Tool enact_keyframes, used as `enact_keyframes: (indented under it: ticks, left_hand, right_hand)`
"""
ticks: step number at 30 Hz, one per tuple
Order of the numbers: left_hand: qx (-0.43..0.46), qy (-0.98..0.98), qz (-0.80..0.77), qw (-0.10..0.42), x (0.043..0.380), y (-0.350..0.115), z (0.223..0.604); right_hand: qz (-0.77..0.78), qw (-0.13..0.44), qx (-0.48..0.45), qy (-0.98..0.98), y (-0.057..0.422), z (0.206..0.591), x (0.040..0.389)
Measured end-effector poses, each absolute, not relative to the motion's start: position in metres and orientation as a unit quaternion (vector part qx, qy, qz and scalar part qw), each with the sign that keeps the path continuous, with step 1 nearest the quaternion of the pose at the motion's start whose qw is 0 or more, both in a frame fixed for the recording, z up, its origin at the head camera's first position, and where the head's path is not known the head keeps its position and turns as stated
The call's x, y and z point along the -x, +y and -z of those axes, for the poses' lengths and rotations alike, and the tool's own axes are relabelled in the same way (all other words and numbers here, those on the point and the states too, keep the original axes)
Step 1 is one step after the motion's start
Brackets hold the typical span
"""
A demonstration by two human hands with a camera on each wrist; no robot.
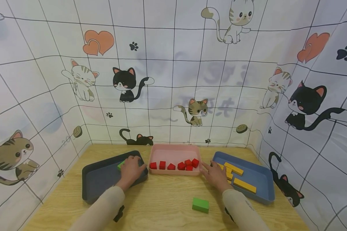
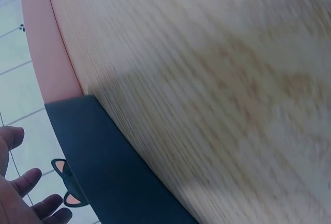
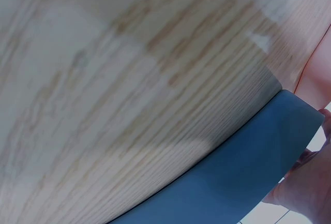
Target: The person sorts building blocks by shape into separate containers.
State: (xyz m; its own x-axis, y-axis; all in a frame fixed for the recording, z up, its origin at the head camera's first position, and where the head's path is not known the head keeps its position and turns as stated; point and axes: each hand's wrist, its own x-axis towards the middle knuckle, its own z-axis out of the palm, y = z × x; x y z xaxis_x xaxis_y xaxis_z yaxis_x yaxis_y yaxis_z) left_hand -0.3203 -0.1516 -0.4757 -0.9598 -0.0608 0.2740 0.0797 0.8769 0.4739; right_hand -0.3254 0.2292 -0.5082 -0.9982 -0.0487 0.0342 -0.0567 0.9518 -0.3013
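Observation:
My left hand (image 1: 130,170) hovers over the right end of a dark grey tray (image 1: 96,183), its fingers loosely spread in the left wrist view. A green block (image 1: 120,165) in that tray shows partly from behind the hand. My right hand (image 1: 215,175) is over the left end of a blue tray (image 1: 264,179), beside yellow blocks (image 1: 245,185), some of which it partly covers. Its thumb side lies close to the right edge of a pink tray (image 1: 173,172). In the right wrist view the blue tray wall (image 3: 243,167) hides part of this hand.
Several red blocks (image 1: 181,166) lie along the near side of the pink tray, between the two other trays. Another green block (image 1: 200,205) sits on the wooden table (image 1: 167,199), nearer me than the trays. A cat-patterned cloth (image 1: 162,77) rises behind and at both sides.

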Motion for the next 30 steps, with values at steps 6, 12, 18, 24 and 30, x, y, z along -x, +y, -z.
enact_keyframes:
  ticks: [6, 12, 18, 24, 30]
  left_hand:
    - [0.023, -0.959, 0.241, 0.146, 0.320, -0.140, 0.478]
    - [0.041, -0.956, 0.255, 0.142, 0.317, -0.128, 0.479]
    - [0.049, -0.954, 0.267, 0.126, 0.315, -0.116, 0.479]
    - [0.059, -0.955, 0.264, 0.123, 0.312, -0.104, 0.478]
    - [0.071, -0.950, 0.286, 0.101, 0.308, -0.092, 0.478]
  right_hand:
    - [-0.153, 0.016, -0.029, -0.988, 0.229, 0.510, 0.325]
    - [-0.154, 0.017, -0.028, -0.987, 0.230, 0.511, 0.325]
    - [-0.153, 0.018, -0.027, -0.988, 0.231, 0.511, 0.327]
    - [-0.157, 0.016, -0.026, -0.987, 0.231, 0.512, 0.328]
    - [-0.154, 0.024, -0.035, -0.987, 0.232, 0.512, 0.327]
